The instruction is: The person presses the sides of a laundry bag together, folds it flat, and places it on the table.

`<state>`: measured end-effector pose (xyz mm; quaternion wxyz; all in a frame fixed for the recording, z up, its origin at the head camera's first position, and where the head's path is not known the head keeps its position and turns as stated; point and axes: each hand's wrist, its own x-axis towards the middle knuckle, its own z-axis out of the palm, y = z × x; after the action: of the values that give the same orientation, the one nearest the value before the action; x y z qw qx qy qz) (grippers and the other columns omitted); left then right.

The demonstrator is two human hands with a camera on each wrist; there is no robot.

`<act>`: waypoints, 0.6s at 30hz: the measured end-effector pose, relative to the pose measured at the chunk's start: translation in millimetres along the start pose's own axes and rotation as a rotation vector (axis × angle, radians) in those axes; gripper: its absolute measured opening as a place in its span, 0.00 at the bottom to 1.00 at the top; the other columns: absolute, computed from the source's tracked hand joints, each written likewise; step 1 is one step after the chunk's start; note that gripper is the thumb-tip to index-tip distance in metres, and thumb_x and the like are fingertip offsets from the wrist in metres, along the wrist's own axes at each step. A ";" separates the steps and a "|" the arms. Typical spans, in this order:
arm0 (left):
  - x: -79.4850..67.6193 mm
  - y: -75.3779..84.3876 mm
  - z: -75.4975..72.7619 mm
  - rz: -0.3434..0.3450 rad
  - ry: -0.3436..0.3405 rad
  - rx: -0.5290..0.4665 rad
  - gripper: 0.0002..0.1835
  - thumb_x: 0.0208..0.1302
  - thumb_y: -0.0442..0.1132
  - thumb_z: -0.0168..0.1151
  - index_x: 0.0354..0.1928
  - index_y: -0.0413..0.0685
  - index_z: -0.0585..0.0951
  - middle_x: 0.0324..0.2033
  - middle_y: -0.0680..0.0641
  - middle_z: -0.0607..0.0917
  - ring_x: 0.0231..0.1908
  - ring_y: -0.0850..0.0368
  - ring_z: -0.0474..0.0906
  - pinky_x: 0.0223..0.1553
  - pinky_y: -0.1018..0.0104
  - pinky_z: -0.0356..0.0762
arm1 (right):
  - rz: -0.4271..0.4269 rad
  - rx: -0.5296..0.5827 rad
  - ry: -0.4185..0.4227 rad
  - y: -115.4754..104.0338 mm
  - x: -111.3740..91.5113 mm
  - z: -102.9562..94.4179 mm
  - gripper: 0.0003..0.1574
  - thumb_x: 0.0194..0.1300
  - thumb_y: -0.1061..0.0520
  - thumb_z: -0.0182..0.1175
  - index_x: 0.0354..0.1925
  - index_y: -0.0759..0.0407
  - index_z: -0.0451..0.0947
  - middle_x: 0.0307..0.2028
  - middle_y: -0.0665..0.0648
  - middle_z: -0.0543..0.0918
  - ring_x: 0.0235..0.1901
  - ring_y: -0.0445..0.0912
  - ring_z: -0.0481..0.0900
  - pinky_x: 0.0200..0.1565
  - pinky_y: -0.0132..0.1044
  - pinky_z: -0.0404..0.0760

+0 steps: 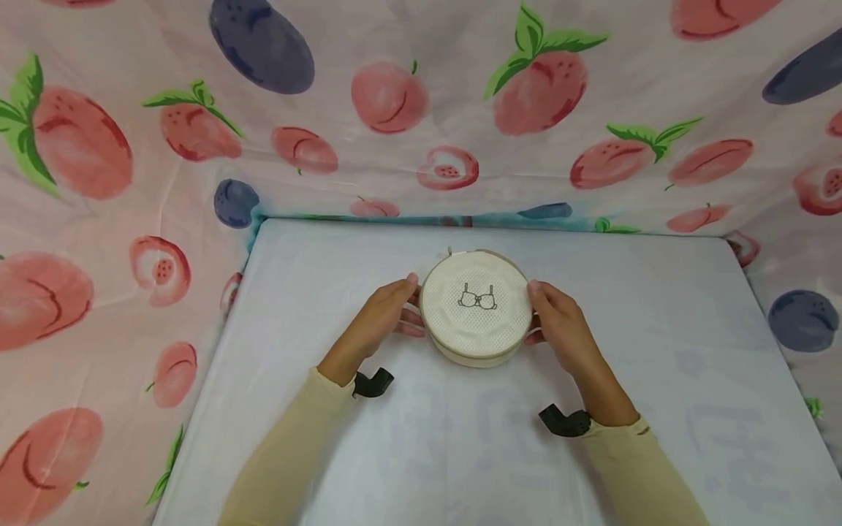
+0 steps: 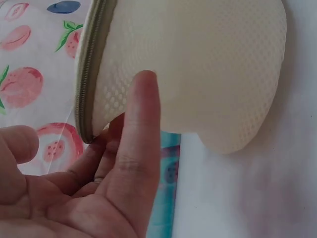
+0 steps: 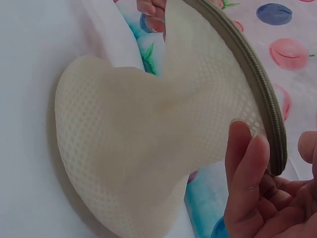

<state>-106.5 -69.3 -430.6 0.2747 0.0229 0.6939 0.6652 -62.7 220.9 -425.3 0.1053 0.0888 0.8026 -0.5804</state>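
Note:
Between the two hands, a round cream mesh laundry bag (image 1: 479,329) stands on the white table, with a small bra drawing on its flat lid. A khaki zip (image 2: 90,69) runs round the lid's edge. In both wrist views the soft side wall is dented inward. My left hand (image 1: 387,310) is at the bag's left side, fingers extended against the mesh and thumb raised apart from it. On the opposite side, my right hand (image 1: 559,321) has its fingertips (image 3: 257,148) at the mesh below the zip, and its thumb stands off from the zip in the right wrist view.
The table (image 1: 460,446) has a white cover. Fruit-printed cloth (image 1: 316,190) hangs behind it and at both sides. A black wrist mount (image 1: 373,383) sticks out at the left cuff, and another black mount (image 1: 564,421) at the right cuff.

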 end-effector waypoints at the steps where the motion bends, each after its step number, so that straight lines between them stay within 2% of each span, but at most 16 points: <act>1: 0.3 0.4 1.0 0.001 -0.002 -0.009 0.30 0.68 0.63 0.44 0.49 0.42 0.74 0.45 0.39 0.75 0.36 0.46 0.82 0.35 0.55 0.83 | 0.000 0.006 -0.001 0.0 0.4 0.8 0.40 0.66 0.30 0.43 0.61 0.56 0.68 0.37 0.62 0.75 0.29 0.49 0.79 0.28 0.43 0.82; 9: 2.0 3.4 8.3 0.025 0.011 -0.035 0.19 0.69 0.53 0.52 0.47 0.45 0.74 0.40 0.41 0.77 0.34 0.47 0.82 0.34 0.54 0.83 | -0.023 0.036 0.025 -1.5 1.2 3.1 0.36 0.66 0.32 0.45 0.58 0.55 0.69 0.33 0.59 0.78 0.24 0.47 0.77 0.25 0.43 0.81; 18: 4.4 7.0 15.5 0.022 0.044 -0.024 0.19 0.65 0.52 0.58 0.46 0.43 0.76 0.40 0.42 0.78 0.30 0.50 0.82 0.32 0.54 0.83 | -0.018 0.055 0.037 -4.1 1.4 3.9 0.36 0.66 0.32 0.46 0.59 0.56 0.68 0.32 0.59 0.78 0.23 0.46 0.78 0.24 0.42 0.81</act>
<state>-106.2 -52.6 -425.1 0.2521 0.0126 0.6915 0.6769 -64.9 216.0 -423.1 0.0826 0.0951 0.7890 -0.6014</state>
